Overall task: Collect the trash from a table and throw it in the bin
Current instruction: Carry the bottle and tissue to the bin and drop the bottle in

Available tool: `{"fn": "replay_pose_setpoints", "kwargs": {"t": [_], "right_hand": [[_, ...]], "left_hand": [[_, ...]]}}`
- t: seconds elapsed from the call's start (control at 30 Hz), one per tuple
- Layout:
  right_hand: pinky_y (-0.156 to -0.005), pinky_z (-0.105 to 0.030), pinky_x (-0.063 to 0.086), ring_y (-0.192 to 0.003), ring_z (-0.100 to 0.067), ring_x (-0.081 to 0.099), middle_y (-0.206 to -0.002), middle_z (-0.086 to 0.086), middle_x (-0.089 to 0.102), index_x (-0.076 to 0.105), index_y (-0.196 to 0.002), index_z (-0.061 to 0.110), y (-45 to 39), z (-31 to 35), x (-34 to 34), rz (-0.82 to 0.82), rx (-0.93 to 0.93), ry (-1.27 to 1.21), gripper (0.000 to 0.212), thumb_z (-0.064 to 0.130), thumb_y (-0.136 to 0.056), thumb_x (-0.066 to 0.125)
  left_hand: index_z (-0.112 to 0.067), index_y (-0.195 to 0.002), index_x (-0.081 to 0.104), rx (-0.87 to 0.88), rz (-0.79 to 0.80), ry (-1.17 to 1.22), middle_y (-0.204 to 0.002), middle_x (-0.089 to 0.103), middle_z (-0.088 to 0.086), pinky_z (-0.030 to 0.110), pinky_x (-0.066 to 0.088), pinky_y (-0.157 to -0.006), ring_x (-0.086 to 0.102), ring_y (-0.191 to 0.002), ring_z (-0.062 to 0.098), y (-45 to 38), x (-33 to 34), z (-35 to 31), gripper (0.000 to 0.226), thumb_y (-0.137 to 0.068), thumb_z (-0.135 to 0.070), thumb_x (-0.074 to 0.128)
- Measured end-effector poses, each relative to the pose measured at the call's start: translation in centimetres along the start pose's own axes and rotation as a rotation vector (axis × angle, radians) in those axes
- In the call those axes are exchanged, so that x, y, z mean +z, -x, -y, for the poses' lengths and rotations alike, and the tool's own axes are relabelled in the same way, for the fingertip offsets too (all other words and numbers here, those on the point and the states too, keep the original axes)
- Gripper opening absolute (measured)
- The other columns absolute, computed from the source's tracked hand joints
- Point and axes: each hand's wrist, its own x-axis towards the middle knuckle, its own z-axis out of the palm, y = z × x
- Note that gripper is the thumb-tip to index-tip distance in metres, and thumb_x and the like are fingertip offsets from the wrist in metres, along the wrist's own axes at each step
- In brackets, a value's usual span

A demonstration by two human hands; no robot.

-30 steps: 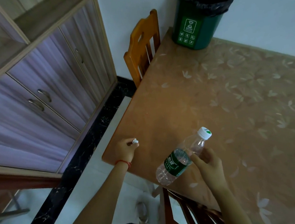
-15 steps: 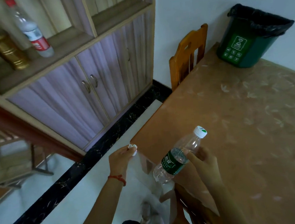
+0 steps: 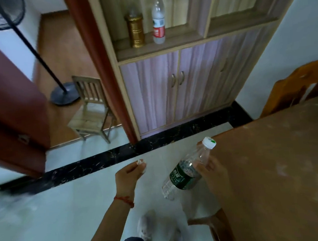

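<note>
Both hands are loaded and off the desk (image 3: 281, 167), out past its left edge over the floor. The right hand (image 3: 213, 171) has its grip curled round the upper body of a clear plastic bottle (image 3: 185, 173); the bottle's long axis runs diagonally, white cap (image 3: 209, 142) up and away beside the desk's near left corner, base down toward the person. The left hand (image 3: 129, 175) has its grip closed on a small white scrap of paper (image 3: 141, 162) pinched at the fingertips. The bin is not in view from here. Judgement: the coming move depends on finding the bin again; neither hand can be rated nearer to it from this view.
</note>
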Motion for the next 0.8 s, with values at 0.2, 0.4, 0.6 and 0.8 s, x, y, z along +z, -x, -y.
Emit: {"fn": "replay_pose_setpoints", "kwargs": {"t": [0.2, 0.4, 0.6, 0.8], "right_hand": [[-0.060, -0.010, 0.048, -0.086, -0.016, 0.064, -0.097, -0.010, 0.068, 0.060, -0.107, 0.001, -0.2, 1.2, 6.6, 0.164, -0.006, -0.051, 0.029, 0.006, -0.080, 0.068], [-0.059, -0.009, 0.045, -0.083, -0.007, 0.064, -0.097, -0.004, 0.069, 0.062, -0.104, 0.008, -1.0, 1.9, 12.7, 0.169, -0.035, 0.041, 0.030, 0.017, -0.078, 0.072], [-0.057, -0.007, 0.046, -0.082, -0.007, 0.062, -0.091, 0.002, 0.066, 0.061, -0.101, 0.011, -3.0, 3.1, 17.2, 0.153, -0.057, 0.033, 0.025, 0.013, -0.078, 0.071], [-0.068, -0.020, 0.045, -0.085, -0.012, 0.063, -0.095, 0.001, 0.068, 0.062, -0.095, 0.019, -6.4, 4.5, 19.2, 0.085, -0.050, 0.032, 0.022, 0.018, -0.076, 0.074]], "left_hand": [[0.005, -0.093, 0.068, -0.011, -0.117, 0.080, -0.084, 0.071, 0.009, 0.020, 0.056, -0.071, 0.067, -0.076, 0.017, -0.2, -5.7, -1.5, 0.018, -0.076, 0.000, 0.069], [-0.001, -0.090, 0.070, 0.005, -0.144, 0.111, -0.086, 0.071, 0.009, 0.021, 0.056, -0.071, 0.067, -0.078, 0.018, -2.9, -10.6, -3.4, 0.015, -0.075, 0.000, 0.070], [0.001, -0.093, 0.069, 0.012, -0.114, 0.121, -0.083, 0.072, 0.005, 0.018, 0.056, -0.067, 0.067, -0.081, 0.017, -7.5, -13.6, -6.3, 0.019, -0.074, -0.001, 0.071], [-0.003, -0.087, 0.072, 0.026, -0.059, 0.083, -0.081, 0.072, 0.003, 0.016, 0.054, -0.068, 0.068, -0.072, 0.007, -12.0, -13.1, -9.0, 0.014, -0.073, -0.006, 0.073]]}}
